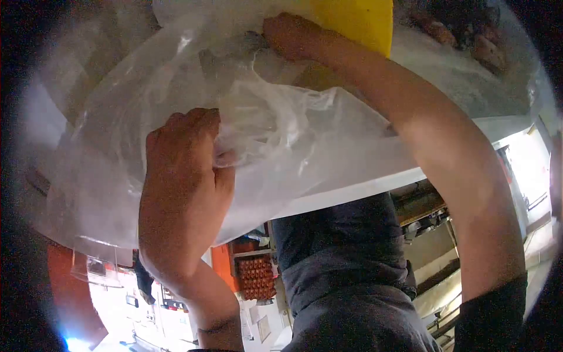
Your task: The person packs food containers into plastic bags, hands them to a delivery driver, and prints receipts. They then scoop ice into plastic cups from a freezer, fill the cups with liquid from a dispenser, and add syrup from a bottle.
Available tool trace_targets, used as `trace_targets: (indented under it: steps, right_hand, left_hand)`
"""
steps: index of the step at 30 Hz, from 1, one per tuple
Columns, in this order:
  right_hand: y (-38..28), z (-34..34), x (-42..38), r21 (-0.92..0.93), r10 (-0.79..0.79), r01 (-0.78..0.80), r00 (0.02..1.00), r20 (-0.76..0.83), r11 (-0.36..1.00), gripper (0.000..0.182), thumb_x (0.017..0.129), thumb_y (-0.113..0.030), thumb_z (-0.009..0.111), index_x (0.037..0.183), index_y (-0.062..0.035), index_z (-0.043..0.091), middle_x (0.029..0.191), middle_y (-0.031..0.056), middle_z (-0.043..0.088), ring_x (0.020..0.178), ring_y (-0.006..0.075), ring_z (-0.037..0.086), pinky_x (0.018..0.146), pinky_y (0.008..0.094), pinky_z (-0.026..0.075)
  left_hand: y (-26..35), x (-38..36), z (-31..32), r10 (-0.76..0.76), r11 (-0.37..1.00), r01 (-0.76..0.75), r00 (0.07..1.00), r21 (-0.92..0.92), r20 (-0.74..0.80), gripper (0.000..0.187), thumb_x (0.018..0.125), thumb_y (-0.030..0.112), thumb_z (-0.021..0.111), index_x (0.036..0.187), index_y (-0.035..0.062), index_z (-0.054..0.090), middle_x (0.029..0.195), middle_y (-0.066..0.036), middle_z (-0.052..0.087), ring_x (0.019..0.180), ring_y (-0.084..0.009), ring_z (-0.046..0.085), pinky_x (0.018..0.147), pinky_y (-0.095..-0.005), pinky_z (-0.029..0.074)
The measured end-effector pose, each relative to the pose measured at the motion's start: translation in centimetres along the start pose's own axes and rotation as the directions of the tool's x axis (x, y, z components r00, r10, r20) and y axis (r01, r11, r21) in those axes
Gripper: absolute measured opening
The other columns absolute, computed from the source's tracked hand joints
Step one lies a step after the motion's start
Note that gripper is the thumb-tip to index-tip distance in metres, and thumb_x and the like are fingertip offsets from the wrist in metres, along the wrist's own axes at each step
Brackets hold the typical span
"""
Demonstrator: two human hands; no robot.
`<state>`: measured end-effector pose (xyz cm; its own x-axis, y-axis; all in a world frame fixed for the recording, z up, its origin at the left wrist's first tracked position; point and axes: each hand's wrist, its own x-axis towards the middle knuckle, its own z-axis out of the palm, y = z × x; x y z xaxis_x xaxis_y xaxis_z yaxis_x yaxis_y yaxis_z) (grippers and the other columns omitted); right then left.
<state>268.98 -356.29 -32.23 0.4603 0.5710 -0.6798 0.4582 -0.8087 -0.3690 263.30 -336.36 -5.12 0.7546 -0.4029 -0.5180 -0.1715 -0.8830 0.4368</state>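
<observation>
A large clear plastic bag point(328, 117) lies crumpled across the white table point(352, 188). My left hand point(185, 158) is closed on a bunched part of it, thumb and fingers pressed into the folds. Farther up, my right hand point(293, 36) has its fingers curled at the plastic, beside a yellow object point(358, 23) whose full shape is cut off by the frame. The fingertips of my right hand are partly hidden. Behind the bag's folds, the contents are too blurred to make out.
Brownish lumps point(489, 53) lie at the upper right of the table. Below the table edge are my dark-clothed legs point(346, 252), a stack of reddish-brown trays point(256, 276) beside an orange panel point(223, 264), and shelving point(434, 234) at the right.
</observation>
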Motion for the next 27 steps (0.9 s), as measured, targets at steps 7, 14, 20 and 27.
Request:
trace_targets:
  steps: [7, 14, 20, 27]
  right_hand:
    - [-1.5, -1.2, -2.3, 0.143, 0.084, -0.073, 0.994, -0.070, 0.987, 0.024, 0.088, -0.011, 0.057, 0.107, 0.0019, 0.064, 0.100, 0.0260, 0.068, 0.096, 0.0398, 0.068, 0.084, 0.0489, 0.057]
    - [0.0, -1.2, -1.8, 0.114, -0.092, 0.104, 0.990, -0.106, 0.988, 0.027, 0.085, -0.010, 0.060, 0.110, -0.0013, 0.065, 0.108, 0.0232, 0.066, 0.103, 0.0389, 0.066, 0.086, 0.0481, 0.057]
    - [-2.8, -2.7, -3.7, 0.134, -0.109, 0.136, 0.976, -0.187, 0.982, 0.027, 0.089, -0.014, 0.058, 0.112, -0.0023, 0.066, 0.112, 0.0220, 0.066, 0.105, 0.0373, 0.066, 0.089, 0.0465, 0.055]
    - [-8.8, -6.5, -1.6, 0.375, 0.099, 0.120, 0.850, -0.517, 0.919, 0.030, 0.095, -0.020, 0.054, 0.113, -0.0006, 0.067, 0.115, 0.0218, 0.067, 0.105, 0.0360, 0.066, 0.092, 0.0445, 0.053]
  left_hand:
    - [1.1, 1.0, -0.7, -0.019, 1.000, 0.020, 0.997, -0.006, 0.076, 0.044, 0.071, 0.004, 0.068, 0.113, 0.0007, 0.056, 0.108, -0.018, 0.060, 0.104, -0.0369, 0.055, 0.094, -0.0476, 0.040]
    - [1.4, 0.7, -0.8, -0.034, 0.999, 0.030, 0.996, 0.046, 0.087, 0.046, 0.080, 0.008, 0.067, 0.123, 0.0014, 0.054, 0.119, -0.021, 0.057, 0.112, -0.0403, 0.053, 0.099, -0.0475, 0.041]
    - [1.4, 0.4, -1.5, -0.134, 0.991, 0.130, 0.965, 0.032, 0.225, 0.049, 0.088, 0.012, 0.065, 0.133, 0.0015, 0.052, 0.131, -0.024, 0.054, 0.121, -0.0430, 0.051, 0.105, -0.0475, 0.041]
    - [1.6, -0.4, -1.0, -0.135, 0.990, 0.124, 0.970, 0.063, 0.203, 0.052, 0.082, 0.009, 0.068, 0.130, 0.0009, 0.051, 0.128, -0.025, 0.055, 0.119, -0.0440, 0.050, 0.104, -0.0485, 0.041]
